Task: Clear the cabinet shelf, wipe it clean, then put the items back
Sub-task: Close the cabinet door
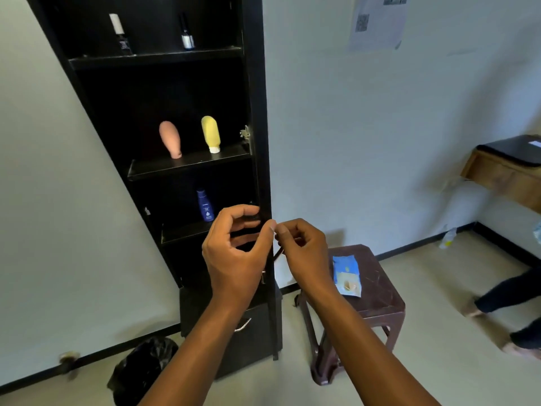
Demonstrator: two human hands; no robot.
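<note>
Both hands meet in front of the black cabinet [257, 112], low by its right edge. Left hand [237, 253] has its fingers curled with nothing clearly held; right hand [304, 253] pinches something small and dark that I cannot identify. Inside the cabinet, a pink bottle [170, 139] and yellow bottle [211, 133] stand on the middle shelf, a blue bottle [205, 205] below them. Right of the cabinet, a blue packet [346, 275] lies on a brown stool [380, 291].

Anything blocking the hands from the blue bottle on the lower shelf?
Nothing visible does. The blue bottle stands alone on its shelf in the cabinet, whose front is open. Left hand and right hand are held together just below and right of it, fingers curled; what they hold is unclear.
</note>
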